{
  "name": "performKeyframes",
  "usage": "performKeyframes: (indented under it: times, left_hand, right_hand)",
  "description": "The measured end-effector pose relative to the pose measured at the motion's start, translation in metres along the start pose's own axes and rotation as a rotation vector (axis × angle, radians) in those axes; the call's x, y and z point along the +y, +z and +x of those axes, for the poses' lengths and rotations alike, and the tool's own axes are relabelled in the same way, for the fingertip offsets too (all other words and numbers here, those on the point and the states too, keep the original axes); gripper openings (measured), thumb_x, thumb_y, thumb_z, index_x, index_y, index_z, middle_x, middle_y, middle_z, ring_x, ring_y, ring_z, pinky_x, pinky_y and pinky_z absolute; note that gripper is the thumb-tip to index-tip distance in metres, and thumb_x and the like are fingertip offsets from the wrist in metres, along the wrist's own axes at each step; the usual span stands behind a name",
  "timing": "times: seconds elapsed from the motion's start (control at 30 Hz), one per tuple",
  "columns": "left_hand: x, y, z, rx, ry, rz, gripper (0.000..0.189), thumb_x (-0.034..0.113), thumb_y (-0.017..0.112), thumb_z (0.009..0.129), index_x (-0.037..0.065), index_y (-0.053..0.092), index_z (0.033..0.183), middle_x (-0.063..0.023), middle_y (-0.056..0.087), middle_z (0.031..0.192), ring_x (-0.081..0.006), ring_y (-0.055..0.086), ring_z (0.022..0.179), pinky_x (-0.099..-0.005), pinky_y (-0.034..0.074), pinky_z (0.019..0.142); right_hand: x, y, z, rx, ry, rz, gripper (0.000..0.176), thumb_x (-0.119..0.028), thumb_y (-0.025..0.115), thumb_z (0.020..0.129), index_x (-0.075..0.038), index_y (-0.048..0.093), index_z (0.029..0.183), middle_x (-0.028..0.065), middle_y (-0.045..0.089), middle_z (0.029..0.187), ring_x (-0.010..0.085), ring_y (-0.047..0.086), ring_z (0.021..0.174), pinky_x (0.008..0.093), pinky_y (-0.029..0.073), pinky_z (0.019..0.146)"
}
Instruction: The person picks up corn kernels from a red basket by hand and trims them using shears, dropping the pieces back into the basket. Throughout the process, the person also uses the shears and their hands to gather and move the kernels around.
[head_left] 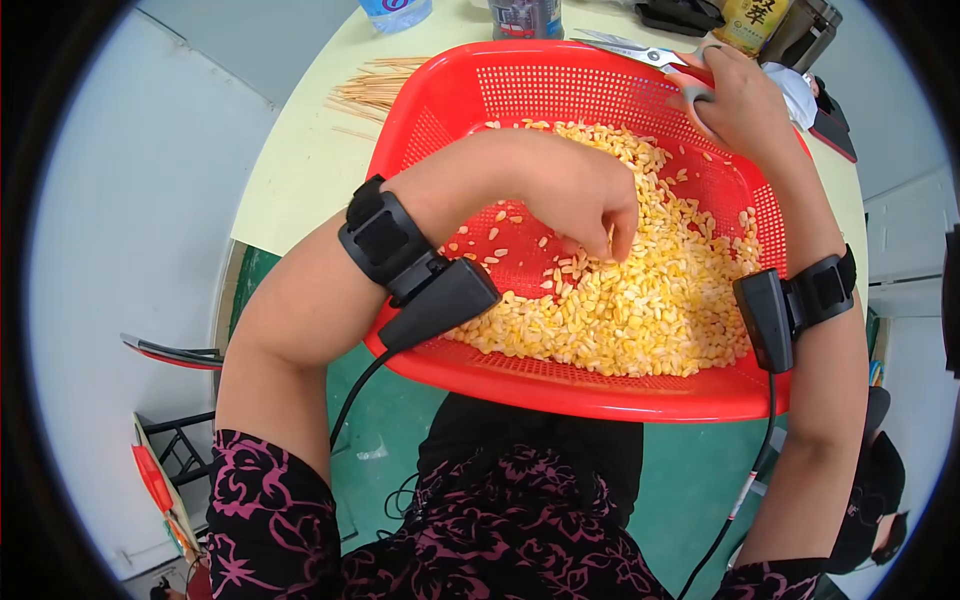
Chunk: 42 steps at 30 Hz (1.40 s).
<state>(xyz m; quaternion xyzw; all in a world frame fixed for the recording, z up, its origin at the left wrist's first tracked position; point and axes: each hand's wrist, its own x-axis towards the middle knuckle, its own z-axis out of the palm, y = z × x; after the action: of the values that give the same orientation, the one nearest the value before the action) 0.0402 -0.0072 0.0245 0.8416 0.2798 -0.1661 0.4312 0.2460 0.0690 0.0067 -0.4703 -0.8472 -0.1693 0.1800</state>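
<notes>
A red perforated basket (560, 398) holds a heap of yellow corn kernels (660, 310), thickest at its front and right. My left hand (590, 200) is over the middle of the basket, fingers curled down and pressed together at the edge of the heap; whatever is between the fingertips is hidden. At the basket's back right corner, my right hand (735, 100) grips the grey and orange handles of a pair of scissors (650, 55). The blades are slightly apart and point left along the back rim.
Thin wooden sticks (375, 90) lie on the pale table (300, 170) left of the basket. Behind it stand a clear bottle (395, 12), a dark-labelled container (526, 18), a yellow packet (750, 22) and a dark flask (803, 35). Another person (875, 495) is at the lower right.
</notes>
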Motion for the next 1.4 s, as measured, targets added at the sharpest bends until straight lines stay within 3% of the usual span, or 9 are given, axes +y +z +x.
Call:
performKeyframes:
  times: [0.37, 0.57, 0.77, 0.87, 0.97, 1.2, 1.3, 1.37, 1.4]
  left_hand:
    - [-0.003, 0.009, 0.008, -0.229, -0.216, 0.034, 0.014, 0.013, 0.067, 0.074, -0.001, 0.064, 0.074, -0.0081, 0.065, 0.067, -0.0146, 0.063, 0.057, -0.0271, 0.048, 0.052]
    - [0.011, 0.012, 0.011, -0.264, -0.308, 0.089, 0.020, 0.017, 0.069, 0.074, -0.001, 0.063, 0.069, -0.0079, 0.064, 0.061, -0.0164, 0.063, 0.054, -0.0275, 0.049, 0.051]
    - [0.005, 0.020, 0.017, -0.247, -0.227, 0.067, 0.012, 0.012, 0.064, 0.074, 0.000, 0.063, 0.070, -0.0084, 0.064, 0.064, -0.0172, 0.063, 0.057, -0.0286, 0.049, 0.052]
    - [-0.010, 0.023, 0.020, -0.177, -0.066, 0.301, 0.009, 0.009, 0.060, 0.072, 0.001, 0.062, 0.071, -0.0092, 0.064, 0.065, -0.0172, 0.062, 0.058, -0.0291, 0.048, 0.053]
    - [0.001, 0.006, 0.003, 0.025, -0.108, 0.230, 0.009, 0.009, 0.059, 0.070, 0.001, 0.060, 0.072, -0.0098, 0.064, 0.066, -0.0150, 0.061, 0.058, -0.0290, 0.046, 0.053]
    - [-0.011, -0.021, -0.023, 0.445, 0.142, -0.523, 0.008, 0.004, 0.059, 0.077, -0.002, 0.056, 0.083, -0.0086, 0.065, 0.071, -0.0129, 0.064, 0.065, -0.0230, 0.050, 0.058]
    - [-0.009, -0.024, -0.025, 0.657, 0.325, -0.797, 0.007, 0.007, 0.058, 0.083, 0.001, 0.056, 0.086, -0.0092, 0.065, 0.077, -0.0139, 0.064, 0.070, -0.0267, 0.052, 0.061]
    - [-0.007, -0.024, -0.024, 0.831, 0.459, -1.065, 0.006, 0.008, 0.058, 0.085, 0.003, 0.057, 0.089, -0.0081, 0.063, 0.078, -0.0144, 0.063, 0.071, -0.0287, 0.052, 0.063]
    - [-0.008, -0.024, -0.025, 0.873, 0.541, -1.167, 0.006, 0.008, 0.057, 0.085, 0.004, 0.057, 0.090, -0.0074, 0.063, 0.078, -0.0145, 0.063, 0.071, -0.0289, 0.052, 0.064]
  right_hand:
    - [0.001, 0.002, 0.000, 0.035, -0.010, 0.007, 0.032, -0.023, 0.063, 0.071, -0.002, 0.057, 0.095, 0.0131, 0.062, 0.097, 0.0285, 0.059, 0.093, 0.0376, 0.048, 0.079]
    - [0.000, -0.001, 0.001, 0.023, -0.011, -0.005, 0.030, -0.023, 0.064, 0.071, -0.002, 0.058, 0.092, 0.0128, 0.062, 0.096, 0.0285, 0.059, 0.092, 0.0379, 0.048, 0.078]
    - [0.002, 0.004, 0.002, 0.045, -0.008, -0.008, 0.028, -0.025, 0.065, 0.071, -0.002, 0.058, 0.086, 0.0129, 0.062, 0.093, 0.0289, 0.060, 0.089, 0.0383, 0.049, 0.076]
    - [0.007, 0.009, 0.002, 0.058, -0.028, -0.006, 0.028, -0.026, 0.065, 0.071, -0.003, 0.058, 0.086, 0.0128, 0.062, 0.091, 0.0286, 0.060, 0.088, 0.0385, 0.049, 0.075]
    - [0.008, 0.011, 0.002, 0.066, -0.031, -0.020, 0.029, -0.027, 0.065, 0.071, -0.003, 0.058, 0.087, 0.0126, 0.063, 0.089, 0.0288, 0.061, 0.088, 0.0383, 0.049, 0.075]
    - [-0.006, -0.006, 0.002, 0.098, 0.017, 0.123, 0.024, -0.019, 0.067, 0.066, -0.003, 0.056, 0.080, 0.0161, 0.059, 0.082, 0.0335, 0.059, 0.078, 0.0416, 0.048, 0.069]
    - [-0.012, -0.008, 0.003, 0.138, 0.126, 0.267, 0.021, -0.013, 0.067, 0.063, -0.001, 0.055, 0.075, 0.0184, 0.056, 0.080, 0.0367, 0.056, 0.077, 0.0431, 0.046, 0.067]
    - [-0.017, -0.008, 0.004, 0.233, 0.127, 0.452, 0.035, -0.024, 0.074, 0.068, 0.002, 0.052, 0.076, 0.0212, 0.055, 0.081, 0.0388, 0.055, 0.077, 0.0429, 0.045, 0.066]
    - [-0.024, -0.023, 0.009, 0.046, 0.257, 0.577, 0.044, -0.034, 0.076, 0.068, 0.002, 0.052, 0.079, 0.0219, 0.056, 0.082, 0.0383, 0.055, 0.076, 0.0415, 0.044, 0.065]
